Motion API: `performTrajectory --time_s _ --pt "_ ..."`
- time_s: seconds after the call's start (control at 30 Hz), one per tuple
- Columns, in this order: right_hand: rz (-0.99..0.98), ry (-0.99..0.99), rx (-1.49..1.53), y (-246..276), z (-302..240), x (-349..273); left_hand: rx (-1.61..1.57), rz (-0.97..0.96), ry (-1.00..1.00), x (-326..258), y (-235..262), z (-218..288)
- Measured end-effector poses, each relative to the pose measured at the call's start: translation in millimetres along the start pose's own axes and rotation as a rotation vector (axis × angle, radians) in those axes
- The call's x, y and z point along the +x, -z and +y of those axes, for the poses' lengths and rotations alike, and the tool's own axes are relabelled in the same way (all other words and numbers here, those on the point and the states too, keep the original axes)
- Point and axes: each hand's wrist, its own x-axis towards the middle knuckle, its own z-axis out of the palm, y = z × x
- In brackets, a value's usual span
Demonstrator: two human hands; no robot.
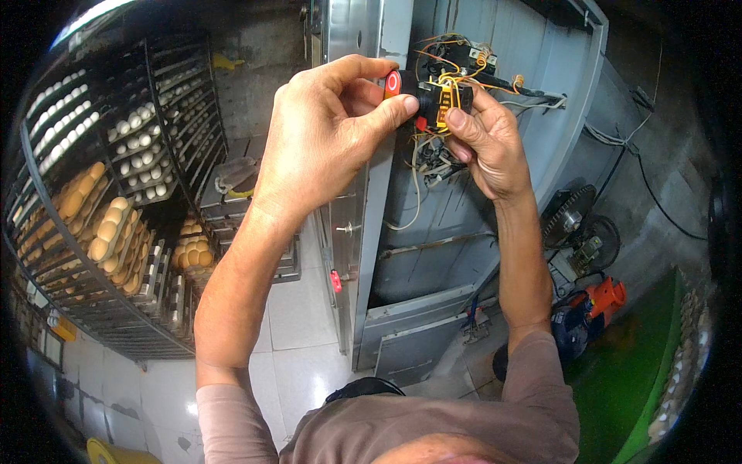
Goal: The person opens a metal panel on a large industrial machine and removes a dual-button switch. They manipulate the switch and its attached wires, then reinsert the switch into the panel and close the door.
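Observation:
A push-button switch (pixel 426 99) with a red round-marked face (pixel 393 83) lies sideways between my hands. My left hand (pixel 313 127) pinches its red end, thumb below and index finger above. On the other end, my right hand (pixel 495 143) grips the black terminal block, thumb in front. Yellow wires (pixel 454 77) run from that block. Behind the switch, a grey metal cabinet (pixel 533 81) stands open, with more black electrical parts (pixel 464 56) and a loose white cable (pixel 417 185) hanging inside it. My right fingers are partly hidden behind the block.
At the left stands a dark metal rack (pixel 73 267) with trays of bread rolls (pixel 108 228) and white dough balls. To the right of the cabinet are a toothed wheel (pixel 568 218), an orange-and-blue machine (pixel 603 300) and a green surface (pixel 626 371). Cables (pixel 618 141) hang on the right.

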Motion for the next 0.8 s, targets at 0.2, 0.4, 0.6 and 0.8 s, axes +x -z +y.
performTrajectory --time_s 0.2,0.4,0.6,0.8 --pt "-0.01 -0.01 0.042 -1 -1 -1 -0.054 -0.045 0.037 4 3 2" --pt "-0.008 -0.029 0.023 -9 -13 0 -0.192 -0.044 0.18 8 3 3" --pt "-0.027 -0.084 0.051 -5 -18 2 -0.133 -0.049 0.189 9 5 7" --pt "-0.056 -0.1 0.144 3 -15 5 -0.145 -0.073 0.113 11 5 12"
